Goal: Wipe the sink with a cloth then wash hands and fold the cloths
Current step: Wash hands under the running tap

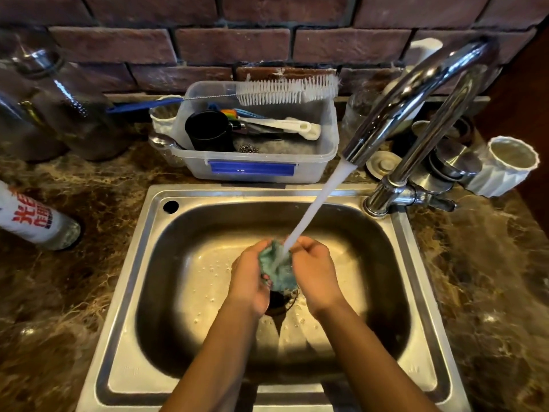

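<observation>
A bunched teal cloth (277, 270) is squeezed between both my hands over the middle of the steel sink (178, 221). My left hand (248, 278) grips its left side and my right hand (316, 273) grips its right side. Water streams from the chrome tap (416, 93) down onto the cloth. The drain is partly hidden under the cloth and my hands.
A clear plastic tub (329, 135) with a bottle brush (285, 90), a black cup and utensils stands behind the sink. Glass jars (59, 108) stand at the back left, a white bottle (32, 217) lies on the left counter, and steel cups and a white cup (505, 168) stand on the right.
</observation>
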`<state>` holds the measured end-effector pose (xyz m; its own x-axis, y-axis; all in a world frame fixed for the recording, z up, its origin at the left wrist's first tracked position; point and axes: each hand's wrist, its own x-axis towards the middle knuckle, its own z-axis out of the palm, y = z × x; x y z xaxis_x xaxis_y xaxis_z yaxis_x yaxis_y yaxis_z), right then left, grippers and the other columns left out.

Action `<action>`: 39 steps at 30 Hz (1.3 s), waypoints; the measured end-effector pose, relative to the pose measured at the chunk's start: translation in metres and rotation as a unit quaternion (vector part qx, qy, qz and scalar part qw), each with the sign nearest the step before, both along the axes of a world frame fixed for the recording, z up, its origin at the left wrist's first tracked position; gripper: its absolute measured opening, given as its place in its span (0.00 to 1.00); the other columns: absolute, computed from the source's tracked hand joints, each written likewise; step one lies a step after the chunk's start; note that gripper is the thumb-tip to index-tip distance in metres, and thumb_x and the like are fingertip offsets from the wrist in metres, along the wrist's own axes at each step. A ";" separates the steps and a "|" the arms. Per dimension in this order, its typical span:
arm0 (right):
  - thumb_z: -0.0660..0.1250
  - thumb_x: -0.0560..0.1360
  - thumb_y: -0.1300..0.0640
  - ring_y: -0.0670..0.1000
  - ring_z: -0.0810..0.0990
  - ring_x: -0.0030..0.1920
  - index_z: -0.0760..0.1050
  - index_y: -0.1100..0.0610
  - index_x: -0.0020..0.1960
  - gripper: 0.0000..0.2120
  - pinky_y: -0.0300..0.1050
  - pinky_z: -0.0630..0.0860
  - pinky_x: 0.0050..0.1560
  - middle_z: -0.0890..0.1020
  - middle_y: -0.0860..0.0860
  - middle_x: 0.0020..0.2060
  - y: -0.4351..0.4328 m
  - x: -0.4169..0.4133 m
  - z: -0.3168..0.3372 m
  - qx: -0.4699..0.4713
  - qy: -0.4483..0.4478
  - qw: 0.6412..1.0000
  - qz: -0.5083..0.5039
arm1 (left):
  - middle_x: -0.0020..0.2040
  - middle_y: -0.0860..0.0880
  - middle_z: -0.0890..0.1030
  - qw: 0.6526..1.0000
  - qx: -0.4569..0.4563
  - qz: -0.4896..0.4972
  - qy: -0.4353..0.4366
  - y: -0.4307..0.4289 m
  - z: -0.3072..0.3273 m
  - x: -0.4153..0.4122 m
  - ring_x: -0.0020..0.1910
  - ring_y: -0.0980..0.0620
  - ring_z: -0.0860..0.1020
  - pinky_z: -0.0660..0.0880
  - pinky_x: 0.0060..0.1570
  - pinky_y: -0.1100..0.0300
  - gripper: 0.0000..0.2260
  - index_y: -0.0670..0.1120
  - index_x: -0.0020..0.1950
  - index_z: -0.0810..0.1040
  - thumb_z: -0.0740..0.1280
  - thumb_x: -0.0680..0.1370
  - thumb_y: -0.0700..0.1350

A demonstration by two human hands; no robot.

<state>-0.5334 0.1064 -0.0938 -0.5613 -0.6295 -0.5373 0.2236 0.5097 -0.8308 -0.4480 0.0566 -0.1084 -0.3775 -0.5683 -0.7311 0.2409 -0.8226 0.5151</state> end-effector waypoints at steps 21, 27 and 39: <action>0.69 0.77 0.53 0.47 0.78 0.64 0.69 0.55 0.75 0.27 0.55 0.70 0.73 0.80 0.48 0.66 0.098 -0.139 0.045 0.006 0.205 0.971 -0.120 | 0.44 0.44 0.81 0.979 0.100 0.075 0.159 0.013 0.005 -0.018 0.33 0.54 0.78 0.66 0.22 0.66 0.14 0.43 0.63 0.77 0.64 0.80 0.48; 0.69 0.75 0.50 0.42 0.72 0.67 0.64 0.52 0.78 0.34 0.54 0.68 0.74 0.74 0.48 0.73 0.089 -0.148 0.058 -0.034 0.211 0.965 -0.153 | 0.42 0.44 0.83 0.981 0.108 0.106 0.122 0.014 0.019 -0.024 0.39 0.52 0.79 0.67 0.37 0.64 0.13 0.40 0.52 0.83 0.64 0.81 0.48; 0.69 0.78 0.53 0.45 0.73 0.66 0.56 0.50 0.81 0.36 0.45 0.66 0.69 0.70 0.51 0.75 0.088 -0.118 0.062 -0.019 0.215 0.969 -0.121 | 0.48 0.45 0.85 0.982 0.104 0.084 0.136 0.013 0.031 -0.025 0.41 0.50 0.82 0.73 0.53 0.63 0.10 0.43 0.50 0.82 0.66 0.80 0.49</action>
<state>-0.6515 0.1948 -0.0315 -0.8615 -0.4668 -0.1998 -0.0391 0.4534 -0.8904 -0.4731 0.0699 -0.0775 -0.4881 -0.4880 -0.7236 0.4876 -0.8401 0.2377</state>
